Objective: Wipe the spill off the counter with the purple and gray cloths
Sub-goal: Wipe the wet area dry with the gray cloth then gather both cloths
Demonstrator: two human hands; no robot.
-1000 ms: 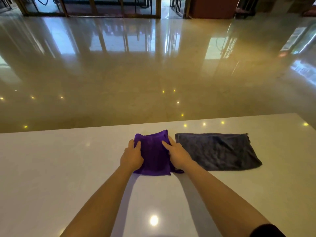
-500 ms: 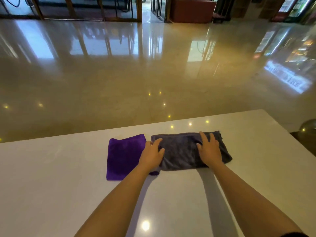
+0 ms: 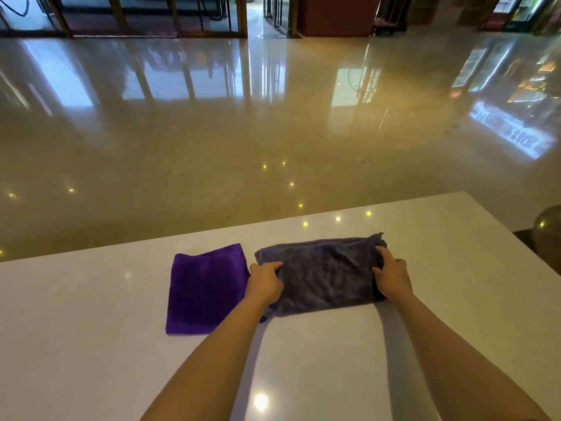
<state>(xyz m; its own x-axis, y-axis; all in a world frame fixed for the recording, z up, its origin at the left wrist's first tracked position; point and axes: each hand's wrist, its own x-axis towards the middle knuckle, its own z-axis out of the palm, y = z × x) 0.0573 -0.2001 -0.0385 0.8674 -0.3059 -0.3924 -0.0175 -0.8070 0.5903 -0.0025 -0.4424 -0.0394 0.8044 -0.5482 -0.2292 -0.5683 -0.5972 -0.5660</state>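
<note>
A folded gray cloth [image 3: 326,273] lies flat on the white counter [image 3: 91,344], near its far edge. My left hand [image 3: 264,282] grips the cloth's left end, fingers curled over the fabric. My right hand [image 3: 391,276] grips its right end the same way. A folded purple cloth [image 3: 206,288] lies flat just left of the gray one, with no hand on it. No spill shows on the counter surface.
The counter's far edge runs just behind the cloths, and its right corner [image 3: 464,194] ends near a round dark object [image 3: 548,229] below. Beyond lies a glossy stone floor [image 3: 273,117] with doors at the back.
Both hands left the purple cloth and moved right onto the gray cloth. From flat on it, their fingers have now closed on its two ends, bunching the fabric slightly.
</note>
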